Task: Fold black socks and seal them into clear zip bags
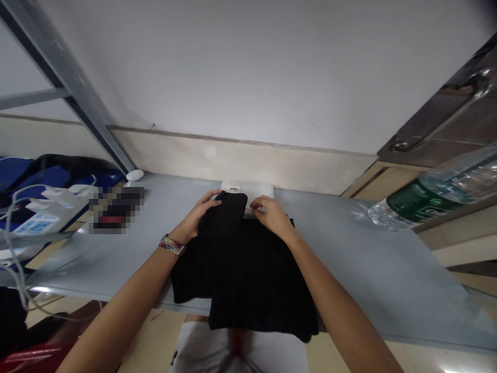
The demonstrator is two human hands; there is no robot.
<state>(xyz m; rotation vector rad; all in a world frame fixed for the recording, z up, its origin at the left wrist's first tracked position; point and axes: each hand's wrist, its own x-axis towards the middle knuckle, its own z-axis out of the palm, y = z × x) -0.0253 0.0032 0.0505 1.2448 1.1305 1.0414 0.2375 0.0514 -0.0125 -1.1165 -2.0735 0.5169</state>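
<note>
A black garment point(256, 280) lies spread over the table's front edge, its lower part hanging down. My left hand point(200, 212) grips a folded, raised part of it at the far end, with thumb and fingers on the cloth. My right hand point(269, 212) is beside that fold, thumb and fingertips pinched together over a white flat object point(260, 189). What sits between those fingertips, if anything, is too small to make out. A white label with a barcode point(232, 189) shows just behind the fold. The white object stands against the wall, partly hidden by cloth and hands.
The grey table point(349, 269) runs along the wall. At right lies a plastic bottle with a green label point(423, 202). To the left are a small white round object point(134, 175), a blurred-out dark item point(118, 210), white power strips point(50, 212) with cables and a metal post point(93, 114).
</note>
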